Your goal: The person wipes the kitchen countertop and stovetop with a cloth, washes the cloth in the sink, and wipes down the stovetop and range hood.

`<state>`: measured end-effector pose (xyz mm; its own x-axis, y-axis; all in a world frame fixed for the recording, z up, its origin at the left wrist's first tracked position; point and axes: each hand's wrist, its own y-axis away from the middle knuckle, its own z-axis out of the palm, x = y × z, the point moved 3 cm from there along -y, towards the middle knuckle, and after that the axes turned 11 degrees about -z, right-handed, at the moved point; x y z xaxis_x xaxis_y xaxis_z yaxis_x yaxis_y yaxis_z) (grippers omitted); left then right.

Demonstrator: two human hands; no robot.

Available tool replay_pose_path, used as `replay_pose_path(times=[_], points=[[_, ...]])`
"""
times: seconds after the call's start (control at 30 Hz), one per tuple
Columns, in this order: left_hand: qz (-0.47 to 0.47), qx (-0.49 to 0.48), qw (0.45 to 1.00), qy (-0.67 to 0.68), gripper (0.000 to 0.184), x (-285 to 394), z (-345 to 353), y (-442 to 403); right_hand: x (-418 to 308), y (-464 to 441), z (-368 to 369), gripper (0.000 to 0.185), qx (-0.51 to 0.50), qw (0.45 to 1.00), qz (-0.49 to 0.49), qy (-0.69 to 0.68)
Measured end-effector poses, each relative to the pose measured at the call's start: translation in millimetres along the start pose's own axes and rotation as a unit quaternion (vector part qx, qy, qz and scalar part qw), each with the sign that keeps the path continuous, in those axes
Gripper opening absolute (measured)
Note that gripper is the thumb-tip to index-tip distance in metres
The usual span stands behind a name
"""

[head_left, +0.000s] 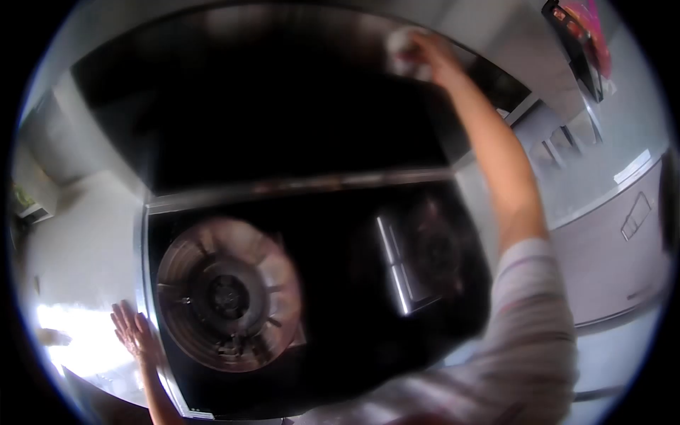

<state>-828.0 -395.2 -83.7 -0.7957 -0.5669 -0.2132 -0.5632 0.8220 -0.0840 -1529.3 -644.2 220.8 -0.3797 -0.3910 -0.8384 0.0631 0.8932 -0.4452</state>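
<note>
High on a glossy black panel (283, 106), my right hand (433, 58) is closed on a crumpled white cloth (405, 53) and presses it near the panel's upper right. Motion smears the cloth, and a darker reddish patch shows on it. My left hand (133, 333) lies flat with fingers spread on the pale countertop (92, 234), holding nothing. Just right of it is the metal edge of a black cooktop (333, 283). A round metal burner ring (230, 294) stands on the cooktop's left side, near my left hand.
Bright reflected streaks (394, 265) show on the cooktop's right half. A metal strip (304, 185) runs between panel and cooktop. On the right, a pale board or lid (616, 241) lies on the counter, and a dark item with a pink bag (595, 35) is farther back.
</note>
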Motion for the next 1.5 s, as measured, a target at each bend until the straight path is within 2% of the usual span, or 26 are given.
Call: replay_pose_path(times=[0.03, 0.1, 0.2, 0.27, 0.33, 0.37, 0.4, 0.47, 0.6, 0.73, 0.8, 0.83, 0.93, 1.03, 1.13, 1.23, 1.3, 1.4, 1.47, 1.5], points=[[0.003, -0.001, 1.0, -0.014, 0.055, 0, 0, -1, 26, -3, -49, 0.031, 0.01, 1.0, 0.005, 0.018], [-0.003, -0.01, 1.0, -0.013, 0.055, 3, -6, 1, 48, 5, -127, 0.032, 0.099, 0.989, 0.054, 0.097], [-0.003, 0.013, 1.0, 0.017, 0.052, 4, -5, 2, 91, 4, -244, 0.032, 0.152, 0.962, 0.152, 0.17], [-0.004, 0.034, 0.998, 0.05, 0.052, -1, 6, -3, 90, 4, -258, 0.031, 0.107, 0.934, 0.182, 0.288], [-0.017, 0.025, 0.999, 0.036, 0.053, 0, 11, -7, 85, -3, -247, 0.029, -0.039, 0.861, 0.18, 0.475], [-0.024, 0.022, 0.999, 0.029, 0.053, -2, 11, -9, 84, -5, -234, 0.028, -0.12, 0.808, 0.163, 0.554], [-0.017, 0.03, 0.999, 0.036, 0.054, -3, 12, -6, 85, -7, -216, 0.028, -0.184, 0.777, 0.144, 0.585], [-0.021, -0.004, 0.999, 0.029, 0.053, -5, 15, -9, 77, -5, -166, 0.027, -0.302, 0.747, 0.098, 0.584], [-0.012, -0.011, 1.0, 0.014, 0.056, 0, 3, -2, 12, 8, -15, 0.025, -0.361, 0.771, 0.125, 0.51], [-0.01, -0.033, 0.998, 0.055, 0.056, 7, -22, 8, 18, -40, 123, 0.014, -0.428, 0.809, -0.025, 0.402], [-0.011, -0.026, 0.997, 0.072, 0.056, 6, -14, 7, 20, -65, 197, 0.013, -0.446, 0.824, -0.129, 0.326], [-0.014, -0.023, 0.997, 0.079, 0.056, 7, -17, 8, -18, -55, 245, 0.012, -0.439, 0.781, -0.171, 0.409], [-0.022, -0.054, 0.992, 0.113, 0.054, 6, -35, 9, -80, -55, 340, 0.013, -0.407, 0.797, -0.178, 0.41], [-0.012, -0.054, 0.99, 0.131, 0.055, 5, -39, 9, -108, -53, 421, 0.016, -0.377, 0.811, -0.183, 0.407], [-0.008, -0.028, 0.988, 0.154, 0.055, 3, -37, 11, -111, -46, 450, 0.017, -0.345, 0.84, -0.191, 0.373], [-0.007, -0.034, 0.991, 0.128, 0.054, 4, -33, 9, -99, -43, 425, 0.019, -0.304, 0.88, -0.193, 0.31], [-0.009, -0.033, 0.993, 0.117, 0.055, 5, -33, 9, -89, -40, 378, 0.02, -0.26, 0.919, -0.19, 0.227], [-0.004, -0.014, 0.996, 0.085, 0.055, 4, -21, 6, -60, -29, 267, 0.022, -0.164, 0.974, -0.153, -0.015], [-0.001, -0.002, 0.998, 0.063, 0.056, 2, -11, 3, -37, -19, 166, 0.023, -0.076, 0.977, -0.12, -0.162], [0.001, 0.007, 0.999, 0.051, 0.057, 1, -8, 2, -31, -11, 114, 0.024, 0.011, 0.994, -0.077, -0.077]])
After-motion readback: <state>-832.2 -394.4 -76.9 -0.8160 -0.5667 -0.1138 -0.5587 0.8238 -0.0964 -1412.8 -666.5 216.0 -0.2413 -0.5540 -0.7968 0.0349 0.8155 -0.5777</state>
